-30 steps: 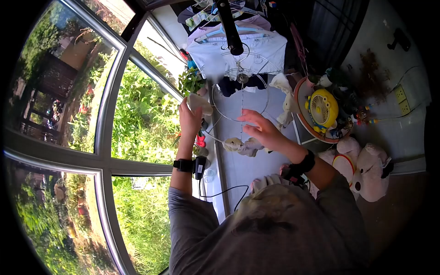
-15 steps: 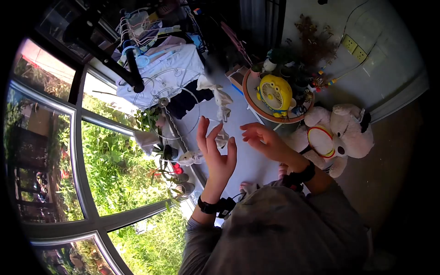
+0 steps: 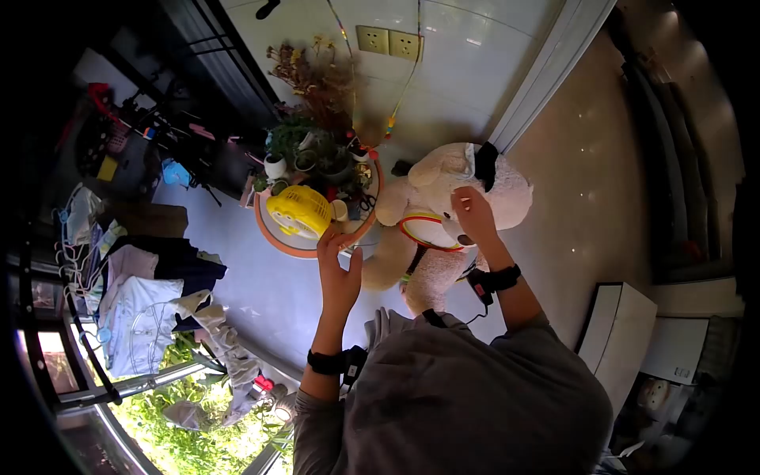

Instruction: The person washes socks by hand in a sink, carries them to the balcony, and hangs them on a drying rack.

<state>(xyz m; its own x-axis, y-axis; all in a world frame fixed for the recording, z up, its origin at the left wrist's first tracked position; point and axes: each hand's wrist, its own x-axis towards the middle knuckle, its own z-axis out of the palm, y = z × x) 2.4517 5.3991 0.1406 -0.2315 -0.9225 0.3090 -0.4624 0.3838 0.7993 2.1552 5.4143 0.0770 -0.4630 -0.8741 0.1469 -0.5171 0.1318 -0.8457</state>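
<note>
Hanging laundry (image 3: 138, 328) has shifted from upper left to lower left since the frame half a second ago, evidently because our head turned; the plush bear (image 3: 438, 204) has come nearer mid-view. Our left hand (image 3: 339, 273) is empty, fingers extended and thumb apart, nearest the round orange-rimmed table (image 3: 275, 241); its fingertips overlap the rim in view, contact uncertain. Our right hand (image 3: 475, 218) is lined up with the bear's face, fingers curled inward; we see nothing in it, but cannot tell how tightly it is closed or whether it touches the plush. Bear location: on the floor (image 3: 253, 289), just right of the table. We judge it soft, bulky, light for its size, best held with both hands around the torso, not by an ear. On the table, the yellow character fan (image 3: 299, 210) stands near potted plants (image 3: 336, 168); we expect smooth, stiff, light plastic, best gripped by its casing, clear of the grille.
</note>
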